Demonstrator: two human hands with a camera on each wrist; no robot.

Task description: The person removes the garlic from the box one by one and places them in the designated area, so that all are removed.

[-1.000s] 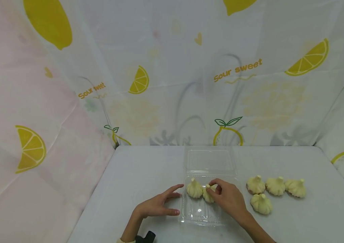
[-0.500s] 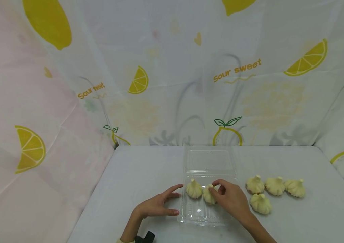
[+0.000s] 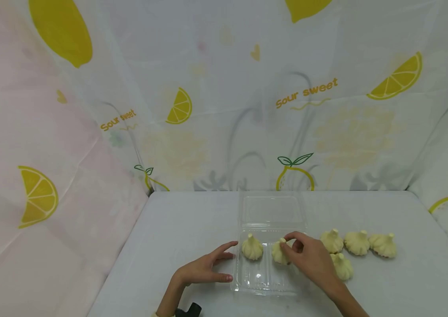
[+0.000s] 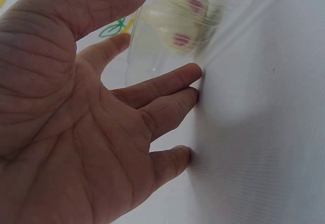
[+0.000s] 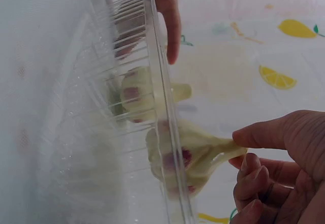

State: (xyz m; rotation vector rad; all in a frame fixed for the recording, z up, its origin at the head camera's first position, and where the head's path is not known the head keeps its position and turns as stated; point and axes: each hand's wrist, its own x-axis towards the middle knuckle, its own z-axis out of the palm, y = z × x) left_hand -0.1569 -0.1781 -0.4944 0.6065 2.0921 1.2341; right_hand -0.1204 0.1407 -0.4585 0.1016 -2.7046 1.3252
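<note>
A clear plastic clamshell box lies with its lid folded back on the table. Inside its back left part sits one garlic bulb. My right hand pinches a second garlic bulb by its stem, over the back right part of the box; in the right wrist view this bulb shows purple patches and is partly behind the box wall. My left hand stands at the box's left side, fingers spread and relaxed, thumb and fingertips close to the rim. In the left wrist view its palm holds nothing.
Several more garlic bulbs lie on the white table right of the box, partly behind my right hand. The transparent lid reaches back toward the lemon-print curtain. A black object shows by my left wrist.
My right hand has moved a little to the right with the pinched garlic bulb, widening the gap to the other bulb in the box. My left hand has stayed in place.
</note>
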